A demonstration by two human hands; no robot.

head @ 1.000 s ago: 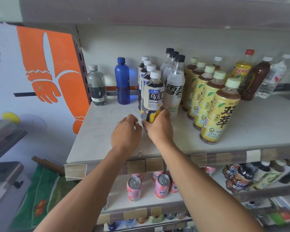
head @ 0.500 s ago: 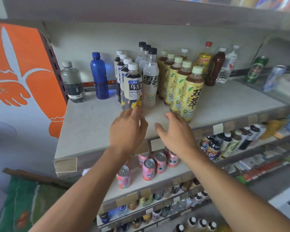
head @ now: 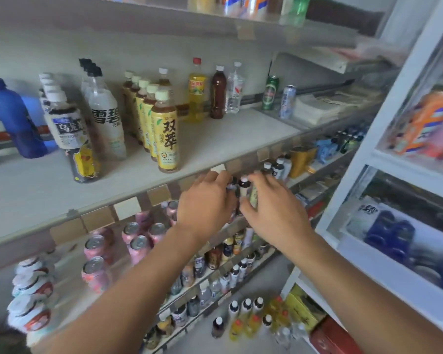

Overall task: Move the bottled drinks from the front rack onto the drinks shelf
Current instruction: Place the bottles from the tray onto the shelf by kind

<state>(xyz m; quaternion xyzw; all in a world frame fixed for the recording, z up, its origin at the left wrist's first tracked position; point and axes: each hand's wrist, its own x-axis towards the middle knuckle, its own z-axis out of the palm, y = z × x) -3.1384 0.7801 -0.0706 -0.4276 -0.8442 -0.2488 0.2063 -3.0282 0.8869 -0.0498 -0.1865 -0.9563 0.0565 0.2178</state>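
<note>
Left hand (head: 206, 200) and right hand (head: 271, 208) raised side by side below the front edge of the drinks shelf (head: 215, 139), at a cluster of small bottles on the tier beneath. Between the two hands, a dark bottle with a white cap (head: 244, 186); fingers of both hands bent around the cluster, actual grip not discernible through motion blur. On the drinks shelf, upright: blue bottle (head: 13, 118) at far left; row of oolong tea bottles (head: 69, 134); clear soda bottles with black caps (head: 105, 118); row of yellow-labelled tea bottles (head: 165, 136); behind these, a yellow juice bottle (head: 197, 93), a dark tea bottle (head: 218, 95) and a clear water bottle (head: 234, 90). Further right on the same shelf, a green can (head: 270, 92) beside a white can (head: 287, 100). Pink cans (head: 138, 245) on the tier below, left of the hands. More bottles standing at floor level (head: 246, 318), lower centre
</note>
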